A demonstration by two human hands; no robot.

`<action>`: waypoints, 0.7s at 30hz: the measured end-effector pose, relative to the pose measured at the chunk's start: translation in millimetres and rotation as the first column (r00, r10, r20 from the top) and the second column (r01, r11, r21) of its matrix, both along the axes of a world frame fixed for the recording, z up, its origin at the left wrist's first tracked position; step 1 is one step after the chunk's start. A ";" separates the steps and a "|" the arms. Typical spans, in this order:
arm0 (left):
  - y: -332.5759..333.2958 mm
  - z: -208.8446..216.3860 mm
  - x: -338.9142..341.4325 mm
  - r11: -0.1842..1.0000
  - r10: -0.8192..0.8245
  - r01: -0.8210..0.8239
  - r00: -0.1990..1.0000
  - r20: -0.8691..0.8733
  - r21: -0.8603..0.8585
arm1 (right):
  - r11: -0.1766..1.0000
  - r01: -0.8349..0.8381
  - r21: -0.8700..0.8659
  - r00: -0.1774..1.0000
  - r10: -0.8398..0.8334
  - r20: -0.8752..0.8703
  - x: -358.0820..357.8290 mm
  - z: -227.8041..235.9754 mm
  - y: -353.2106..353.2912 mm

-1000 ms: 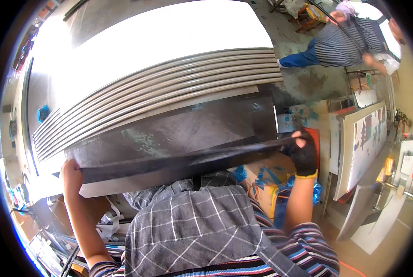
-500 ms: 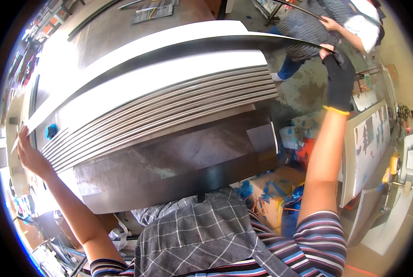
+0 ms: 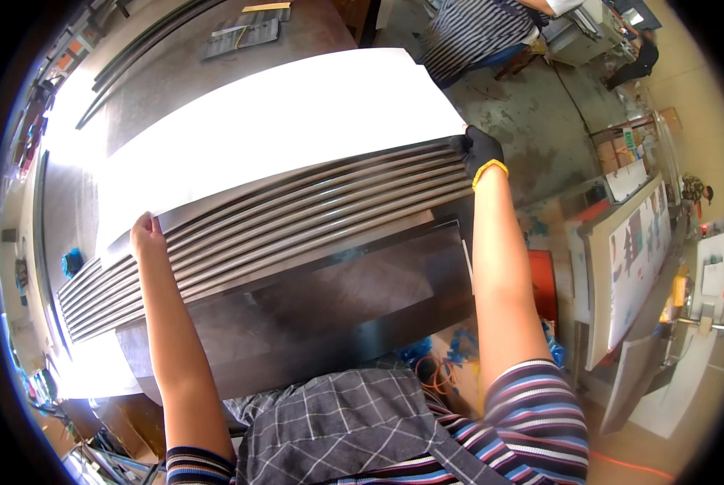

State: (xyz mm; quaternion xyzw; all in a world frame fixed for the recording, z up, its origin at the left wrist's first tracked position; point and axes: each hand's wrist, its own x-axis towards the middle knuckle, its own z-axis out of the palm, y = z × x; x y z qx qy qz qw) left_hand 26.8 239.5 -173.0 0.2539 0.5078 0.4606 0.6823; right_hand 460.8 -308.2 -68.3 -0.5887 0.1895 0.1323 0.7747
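Note:
A broad bright white sheet [image 3: 281,121] lies across the table beyond a row of long, parallel metal rods [image 3: 321,196]. My bare left hand [image 3: 147,233] pinches its near edge toward the left. At the right end my right hand [image 3: 481,149], in a black glove with a yellow cuff, is closed around the sheet's near corner. A narrow dark band runs between the sheet's edge and the farthest rods; glare hides whether the white area is one sheet or several layers. Nearer my apron stands a dark, smooth metal panel [image 3: 337,295].
The dark table [image 3: 313,32] carries flat grey pieces [image 3: 242,39] at the back and a blue object [image 3: 71,263] at the left. Beyond it a person in a striped apron [image 3: 479,36] is partly visible. Leaning boards [image 3: 633,267] stand at the right, above an orange cable [image 3: 633,467].
The long white strip, bowed and raised between my hands, has come down onto the stack. My left hand moved right, my right hand moved left and nearer. The person beyond shifted.

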 end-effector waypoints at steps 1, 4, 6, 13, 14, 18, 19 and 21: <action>11.8 -15.2 -17.5 0.998 -0.061 0.060 0.998 0.035 0.015 | 0.998 0.025 -0.057 0.999 -0.026 -0.031 -1.6 0.5 6.3; 6.3 -30.2 -32.7 0.962 -0.161 0.174 0.984 -0.081 0.210 | 0.992 0.062 -0.108 0.998 -0.064 -0.010 -2.8 -2.6 6.7; -15.9 -14.1 -13.5 0.941 -0.199 0.221 0.974 -0.110 0.257 | 0.846 0.024 -0.532 0.989 0.059 0.138 11.3 -23.5 -16.1; -32.0 11.1 -35.2 0.984 -0.174 0.165 0.970 0.170 0.065 | 0.147 0.029 -0.989 0.904 0.418 0.088 5.9 -12.6 -2.2; -36.3 15.0 -34.4 0.986 -0.168 0.161 0.969 0.181 0.051 | 0.128 0.017 -0.992 0.904 0.423 0.070 7.3 -16.1 -5.9; -35.5 8.5 -52.4 0.958 -0.252 0.227 0.959 0.134 0.174 | 0.112 0.045 -0.993 0.895 0.438 0.090 3.8 -21.2 -0.9; -36.7 10.3 -53.0 0.966 -0.239 0.216 0.956 0.173 0.141 | 0.105 0.049 -0.993 0.901 0.425 0.090 1.7 -20.5 0.0; -42.2 14.2 -49.4 0.976 -0.205 0.187 0.959 0.197 0.107 | 0.089 0.060 -0.994 0.913 0.398 0.091 -2.0 -17.1 0.8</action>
